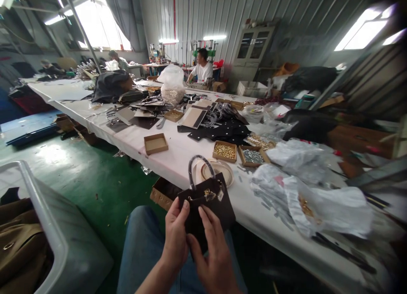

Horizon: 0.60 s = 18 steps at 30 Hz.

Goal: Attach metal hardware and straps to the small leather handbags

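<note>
A small dark handbag [224,207] rests against my lap at the table's edge, its wrapped handle [192,169] standing up. Gold-coloured hardware [209,195] and a small pale tag show near its top. My left hand [177,232] grips the bag's left side, thumb near the upper edge. On the front panel lie the fingers of my right hand [213,251], with its thumb at the lower part; both hands hold the bag. Just behind the bag is a round roll of pale tape [227,171]. What the fingertips cover cannot be seen.
Cardboard trays hold gold-coloured pieces [224,150] and silver-coloured pieces [252,155]. Another cardboard tray [155,144] sits leftward on the white table [187,141]. Dark panels [222,133] and plastic bags [327,196] lie beyond. A grey bin [73,234] stands at left; people work farther back.
</note>
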Each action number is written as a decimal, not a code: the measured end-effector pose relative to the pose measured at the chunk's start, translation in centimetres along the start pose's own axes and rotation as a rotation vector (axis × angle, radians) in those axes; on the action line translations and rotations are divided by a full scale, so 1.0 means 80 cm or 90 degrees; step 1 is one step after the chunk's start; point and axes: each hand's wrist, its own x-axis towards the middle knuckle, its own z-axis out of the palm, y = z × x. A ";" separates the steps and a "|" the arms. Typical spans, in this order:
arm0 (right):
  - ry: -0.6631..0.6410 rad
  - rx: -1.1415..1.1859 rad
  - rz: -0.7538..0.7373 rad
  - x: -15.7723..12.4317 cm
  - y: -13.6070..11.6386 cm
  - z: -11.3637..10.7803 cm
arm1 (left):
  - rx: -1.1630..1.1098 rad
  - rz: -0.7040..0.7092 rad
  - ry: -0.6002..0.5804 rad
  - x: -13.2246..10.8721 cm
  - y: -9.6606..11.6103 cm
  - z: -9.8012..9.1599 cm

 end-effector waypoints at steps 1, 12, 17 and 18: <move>-0.004 0.002 0.005 0.000 -0.004 0.003 | 0.007 0.000 -0.005 -0.002 0.000 0.001; 0.044 -0.075 -0.025 0.030 -0.019 -0.004 | 0.094 0.012 -0.072 -0.010 -0.006 -0.009; 0.081 -0.126 -0.050 0.027 -0.015 -0.002 | 0.087 0.053 -0.134 -0.017 -0.012 -0.014; 0.083 -0.134 -0.054 0.025 -0.013 -0.001 | 0.084 0.054 -0.129 -0.018 -0.013 -0.015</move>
